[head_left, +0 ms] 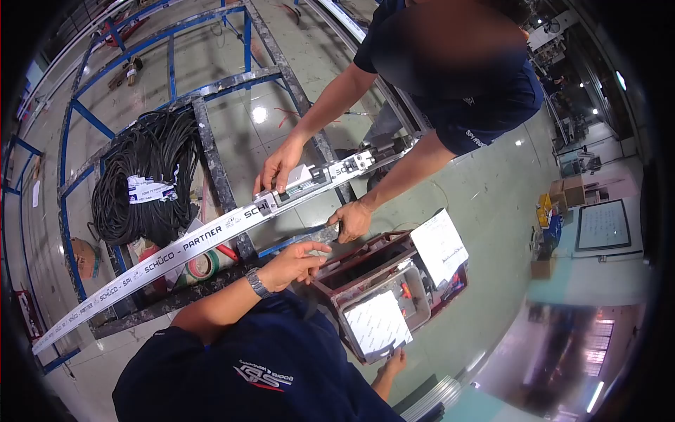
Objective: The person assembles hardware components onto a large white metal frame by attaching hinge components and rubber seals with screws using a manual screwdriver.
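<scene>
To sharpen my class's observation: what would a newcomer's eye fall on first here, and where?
Probably the long white bar with black lettering, slanting from lower left up past the centre. Next, the big tangled coil of black cord at the left, above the bar, with a blue metal frame around it.

The left hand [292, 266] extends its fingers [314, 247]; the right hand [395, 361] curls

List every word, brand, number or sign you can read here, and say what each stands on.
"SCHÜCO - PARTNER": long bar
"SCHÜCO - SPI": same bar, farther left
"SPI", "DOORS & WINDOWS": near shirt, upside down
"SPI WINDO…": co-worker's sleeve
"CÔNG TY…", "VIET NAM": label on black coil, partly blurred
Too small or blurred: clipped sheet, patterned sheet, wall board.
</scene>
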`<state>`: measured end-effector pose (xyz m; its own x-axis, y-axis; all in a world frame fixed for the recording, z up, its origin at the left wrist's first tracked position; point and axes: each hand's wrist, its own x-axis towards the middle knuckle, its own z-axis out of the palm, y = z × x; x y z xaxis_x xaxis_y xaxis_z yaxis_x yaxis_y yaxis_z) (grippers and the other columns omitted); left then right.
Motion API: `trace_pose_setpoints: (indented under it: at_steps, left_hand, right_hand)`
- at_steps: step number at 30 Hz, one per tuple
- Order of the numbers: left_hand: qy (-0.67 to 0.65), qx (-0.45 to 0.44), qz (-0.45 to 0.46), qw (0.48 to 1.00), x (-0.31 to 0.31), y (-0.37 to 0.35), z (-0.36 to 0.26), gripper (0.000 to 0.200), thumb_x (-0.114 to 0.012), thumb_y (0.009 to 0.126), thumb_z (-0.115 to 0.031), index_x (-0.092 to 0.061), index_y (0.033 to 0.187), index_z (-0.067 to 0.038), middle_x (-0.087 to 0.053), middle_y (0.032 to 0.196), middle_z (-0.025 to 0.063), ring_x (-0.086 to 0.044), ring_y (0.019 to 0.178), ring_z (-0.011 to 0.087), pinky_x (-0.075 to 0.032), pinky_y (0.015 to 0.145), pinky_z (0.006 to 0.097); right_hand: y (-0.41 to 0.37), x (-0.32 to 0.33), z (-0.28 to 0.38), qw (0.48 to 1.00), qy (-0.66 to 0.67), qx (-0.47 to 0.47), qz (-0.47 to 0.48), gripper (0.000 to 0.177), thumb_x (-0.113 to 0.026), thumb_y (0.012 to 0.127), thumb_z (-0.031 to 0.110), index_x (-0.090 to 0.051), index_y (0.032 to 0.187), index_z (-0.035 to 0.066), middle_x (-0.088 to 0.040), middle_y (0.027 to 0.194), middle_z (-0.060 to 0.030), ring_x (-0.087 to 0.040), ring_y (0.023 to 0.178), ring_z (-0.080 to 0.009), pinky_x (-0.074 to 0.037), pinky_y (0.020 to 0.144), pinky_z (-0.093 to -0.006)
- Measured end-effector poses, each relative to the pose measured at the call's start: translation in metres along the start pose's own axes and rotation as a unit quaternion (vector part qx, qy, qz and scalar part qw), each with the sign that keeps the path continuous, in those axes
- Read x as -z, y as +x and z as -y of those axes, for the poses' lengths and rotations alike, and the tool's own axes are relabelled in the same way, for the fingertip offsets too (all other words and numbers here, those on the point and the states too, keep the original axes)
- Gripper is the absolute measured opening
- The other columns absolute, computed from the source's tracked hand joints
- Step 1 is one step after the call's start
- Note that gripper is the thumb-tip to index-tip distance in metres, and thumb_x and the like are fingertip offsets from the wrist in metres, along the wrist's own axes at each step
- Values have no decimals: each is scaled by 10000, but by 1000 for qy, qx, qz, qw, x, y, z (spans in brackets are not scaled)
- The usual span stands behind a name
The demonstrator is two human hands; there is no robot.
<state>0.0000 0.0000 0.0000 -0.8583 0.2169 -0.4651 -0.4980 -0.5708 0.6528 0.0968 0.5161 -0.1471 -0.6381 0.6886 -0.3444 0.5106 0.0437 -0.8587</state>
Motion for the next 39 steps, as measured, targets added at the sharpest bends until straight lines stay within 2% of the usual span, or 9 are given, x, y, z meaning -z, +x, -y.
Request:
trace_pose_setpoints:
  at_steps: [2,5,11,17,20,39]
  left_hand:
    - [4,4,-6,1000,-2,-4,-2,332,-622,975,-191,-561,1274,-60,-575,710,1,-514,526,52,-443,508,203]
    - [-1,-1,0,1000,3,0,3,321,-618,977,-191,-566,1267,-64,-575,710,-1,-506,523,47,-438,507,197]
    - [5,4,-2,1000,6,-1,3,323,-611,979,-193,-560,1265,-50,-578,708,1,-504,527,45,-429,503,192]
    - [0,6,-1,1000,6,-1,5,327,-610,980,-192,-557,1268,-47,-578,706,6,-504,529,47,-422,500,188]
    - [1,9,1,1000,4,0,5,329,-613,980,-193,-556,1271,-50,-577,709,8,-499,526,47,-423,500,189]
    - [3,18,1,1000,4,3,9,335,-604,984,-196,-551,1291,-74,-557,751,8,-447,484,27,-442,537,203]
  right_hand:
    - [0,4,-3,1000,7,16,4,187,-607,957,123,-594,1051,-39,-648,965,-78,-601,824,-152,-469,727,-293]
    - [-1,3,-1,1000,13,23,0,166,-599,960,126,-598,1038,-21,-644,940,-62,-589,798,-136,-449,697,-273]
    - [-12,-4,11,1000,4,-14,-18,144,-593,969,144,-599,1038,18,-643,953,-34,-593,844,-124,-443,725,-276]
    - [-5,-1,4,1000,23,-3,-8,179,-600,972,163,-583,1081,23,-646,983,-39,-600,861,-131,-459,735,-307]
    - [0,1,-2,1000,14,-10,-7,165,-626,966,216,-592,1059,83,-627,966,17,-581,859,-113,-426,740,-312]
    - [7,6,-8,1000,9,-17,11,169,-606,976,202,-579,1088,78,-630,1010,-22,-611,914,-149,-466,822,-341]
